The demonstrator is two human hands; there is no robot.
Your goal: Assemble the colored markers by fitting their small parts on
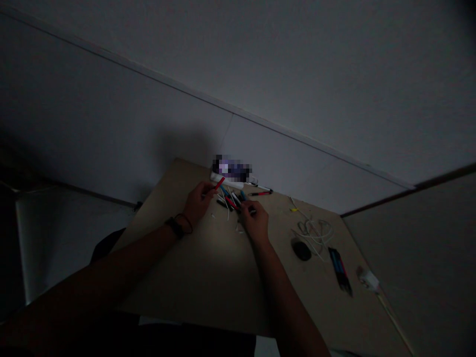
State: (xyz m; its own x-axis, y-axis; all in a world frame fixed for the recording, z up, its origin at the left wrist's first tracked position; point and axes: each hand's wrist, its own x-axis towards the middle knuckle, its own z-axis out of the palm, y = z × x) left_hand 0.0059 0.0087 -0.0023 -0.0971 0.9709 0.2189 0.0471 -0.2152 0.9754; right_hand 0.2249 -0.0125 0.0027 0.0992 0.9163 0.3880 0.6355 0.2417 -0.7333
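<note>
My left hand (200, 202) pinches a red pen (219, 184), which points up and to the right. A loose pile of pens (231, 199) in blue, red, black and white lies on the table between my hands, with thin white sticks among them. At the right edge of this pile is my right hand (256, 221), its fingers closed together. Something dark shows by those fingers, too dim to name. A few small white bits (239, 229) lie close below the right hand's fingers.
Behind the pile stands a white object (227, 181) with a blurred lit top. More pens (260, 193) lie near the wall. To the right are a black mouse (301, 249), a coiled white cable (316, 233), a row of pens (339, 270) and a white plug (368, 279).
</note>
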